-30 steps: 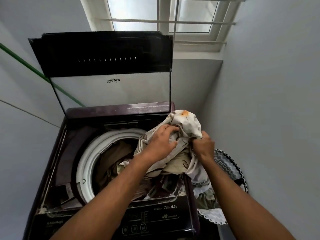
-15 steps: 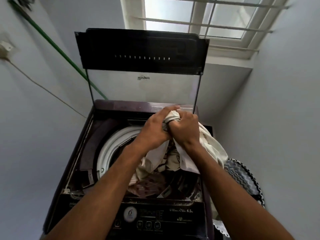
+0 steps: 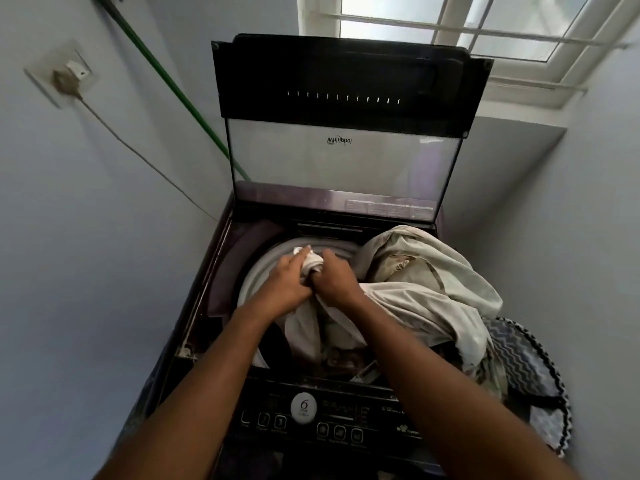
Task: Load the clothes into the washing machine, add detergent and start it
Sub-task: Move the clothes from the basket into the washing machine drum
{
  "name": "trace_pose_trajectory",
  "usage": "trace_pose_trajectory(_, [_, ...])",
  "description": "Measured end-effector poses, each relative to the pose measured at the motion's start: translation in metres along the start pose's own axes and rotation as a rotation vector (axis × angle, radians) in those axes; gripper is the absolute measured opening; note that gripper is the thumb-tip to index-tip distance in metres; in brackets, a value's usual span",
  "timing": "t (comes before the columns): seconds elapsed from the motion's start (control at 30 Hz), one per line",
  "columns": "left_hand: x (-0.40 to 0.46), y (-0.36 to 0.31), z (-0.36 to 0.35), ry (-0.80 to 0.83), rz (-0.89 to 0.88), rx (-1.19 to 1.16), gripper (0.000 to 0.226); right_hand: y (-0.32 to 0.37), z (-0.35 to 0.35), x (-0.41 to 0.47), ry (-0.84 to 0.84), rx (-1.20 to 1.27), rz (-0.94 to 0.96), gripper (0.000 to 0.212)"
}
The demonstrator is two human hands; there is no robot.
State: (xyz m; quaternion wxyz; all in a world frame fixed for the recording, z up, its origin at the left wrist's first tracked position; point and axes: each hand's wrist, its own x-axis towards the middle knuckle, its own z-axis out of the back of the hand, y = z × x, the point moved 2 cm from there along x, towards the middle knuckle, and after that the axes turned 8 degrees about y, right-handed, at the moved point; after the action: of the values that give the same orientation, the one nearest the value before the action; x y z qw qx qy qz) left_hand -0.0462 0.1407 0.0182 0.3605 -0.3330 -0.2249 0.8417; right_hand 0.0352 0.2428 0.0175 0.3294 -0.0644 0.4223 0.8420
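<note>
A dark top-loading washing machine (image 3: 221, 271) stands below me with its glass lid (image 3: 343, 161) raised upright. A large cream patterned cloth (image 3: 426, 289) drapes over the drum's white rim (image 3: 252, 275) and spills over the machine's right side. My left hand (image 3: 284, 285) and my right hand (image 3: 334, 280) are pressed together above the drum opening, both clenched on a bunched end of the cloth. More fabric lies inside the drum under my forearms. The control panel (image 3: 311, 414) with its buttons runs along the front.
A laundry basket (image 3: 530, 372) with a zigzag pattern sits right of the machine, the cloth trailing into it. Walls close in on both sides. A wall socket (image 3: 69, 74) with a cord and a green pipe (image 3: 173, 84) are at left. A barred window (image 3: 450, 26) is behind.
My two hands have moved lower and further over the drum with the bunched cloth. More of the cloth now lies spread over the machine's right side. My view has tilted down.
</note>
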Motion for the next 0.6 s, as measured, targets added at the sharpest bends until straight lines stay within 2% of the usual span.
trace_pose_trajectory(0.07, [0.002, 0.011, -0.021, 0.079, 0.03, 0.125, 0.086, -0.025, -0.011, 0.0, 0.112, 0.012, -0.079, 0.035])
trace_pose_trajectory(0.17, [0.002, 0.015, -0.044, 0.159, -0.005, 0.182, 0.083, -0.05, -0.015, -0.004, 0.195, 0.025, -0.117, 0.051])
trace_pose_trajectory(0.27, [0.003, 0.009, -0.049, 0.167, -0.019, 0.259, 0.079, -0.054, -0.009, -0.005, 0.216, 0.025, -0.086, 0.063])
trace_pose_trajectory(0.33, [0.003, 0.0, -0.048, 0.127, -0.038, 0.305, 0.077, -0.053, 0.0, -0.004, 0.216, -0.058, -0.046, 0.068])
trace_pose_trajectory(0.43, [0.004, -0.019, -0.045, 0.074, -0.092, 0.307, 0.078, -0.052, 0.02, -0.008, 0.11, -0.155, 0.017, 0.069])
trace_pose_trajectory(0.6, [0.014, -0.067, -0.056, 0.049, -0.329, 0.281, 0.086, -0.067, 0.076, -0.027, -0.203, -0.327, 0.051, 0.063])
